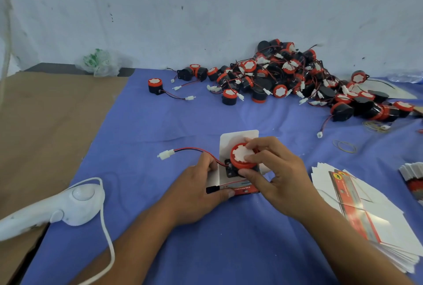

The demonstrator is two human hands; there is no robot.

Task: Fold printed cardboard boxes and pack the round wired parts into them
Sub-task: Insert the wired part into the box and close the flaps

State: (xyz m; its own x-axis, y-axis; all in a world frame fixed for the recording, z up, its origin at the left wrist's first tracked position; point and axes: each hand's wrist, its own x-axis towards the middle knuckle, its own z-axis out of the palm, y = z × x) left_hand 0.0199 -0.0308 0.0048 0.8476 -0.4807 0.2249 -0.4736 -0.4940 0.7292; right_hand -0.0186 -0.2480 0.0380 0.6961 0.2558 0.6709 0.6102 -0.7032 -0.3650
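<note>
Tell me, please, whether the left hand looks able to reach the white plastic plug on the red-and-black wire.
Probably yes. The white plastic plug lies on the blue cloth beyond the left hand, nothing between them, though that hand must first release the printed cardboard box.

Round part (243,156) between both hands

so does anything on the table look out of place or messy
Nothing looks damaged. The round part held over the box has its wire and white connector trailing out left, not tucked in. A lone part sits left of the pile, and rubber bands lie loose on the right.
</note>
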